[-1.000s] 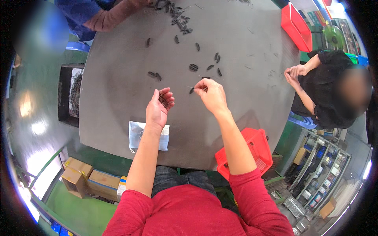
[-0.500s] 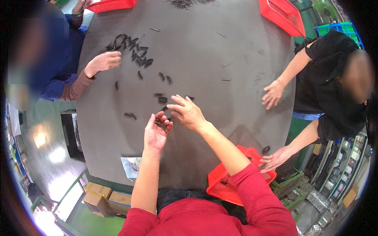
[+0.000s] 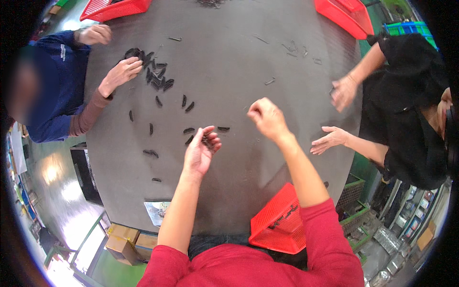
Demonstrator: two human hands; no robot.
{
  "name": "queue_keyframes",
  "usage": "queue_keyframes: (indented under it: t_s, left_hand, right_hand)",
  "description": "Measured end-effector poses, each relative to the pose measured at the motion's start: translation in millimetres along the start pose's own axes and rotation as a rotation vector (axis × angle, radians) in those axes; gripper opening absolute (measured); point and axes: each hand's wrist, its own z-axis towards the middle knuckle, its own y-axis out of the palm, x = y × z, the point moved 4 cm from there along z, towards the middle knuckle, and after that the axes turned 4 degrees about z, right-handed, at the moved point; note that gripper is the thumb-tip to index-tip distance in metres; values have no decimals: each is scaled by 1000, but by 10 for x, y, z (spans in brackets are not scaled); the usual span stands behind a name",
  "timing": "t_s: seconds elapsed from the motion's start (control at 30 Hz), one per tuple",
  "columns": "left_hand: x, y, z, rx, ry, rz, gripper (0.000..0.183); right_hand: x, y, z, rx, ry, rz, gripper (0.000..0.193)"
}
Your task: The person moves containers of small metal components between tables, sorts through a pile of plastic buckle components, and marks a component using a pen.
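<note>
Since the earlier frame, the right hand [image 3: 267, 117] has drawn away from the left hand [image 3: 198, 155], out to the right over the table [image 3: 229, 184]; the right-hand co-worker's lower hand [image 3: 331, 140] has come off the basket.

Left hand: palm up, fingers curled round a bunch of wires [image 3: 208, 141], thin, dark and tangled. Right hand: thumb and fingertips close together, slightly blurred; we cannot tell whether anything is pinched there. We judge the step in hand to be piecework, the left palm serving as store and the right doing the picking. The next move, by our reading, calls for a fine fingertip pinch, with the left cup kept steady lest wires spill.

Just beside the left hand lie black pieces [image 3: 223, 128], short, curved and matt, with more trailing toward a heap [image 3: 155, 74] by the left-hand co-worker's hand [image 3: 124, 72]. We note slim pins [image 3: 270, 81] farther up the table, whose top is smooth, grey and dull.

Near us, the basket [image 3: 258, 233] is red, perforated and slope-walled, with black pieces inside. A pale, flat packet [image 3: 155, 210] lies beyond the left forearm.
</note>
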Motion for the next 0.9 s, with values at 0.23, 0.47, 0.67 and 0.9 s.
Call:
queue_keyframes:
  t_s: [0.23, 0.47, 0.67, 0.9]
  left_hand:
    - [165, 263, 389, -25, -13, -260, 35]
    - [1778, 828, 1098, -29, 209, -381, 38]
    - [3595, 1841, 858, 157, 576, -183, 63]
    - [2626, 1223, 247, 86, 1123, 286, 43]
  right_hand:
    - [-471, 376, -223, 242, 47, 393, 15]
    - [62, 679, -572, 278, 267, 378, 11]
    - [58, 785, -583, 285, 233, 292, 8]
    - [-59, 807, -617, 290, 194, 237, 8]
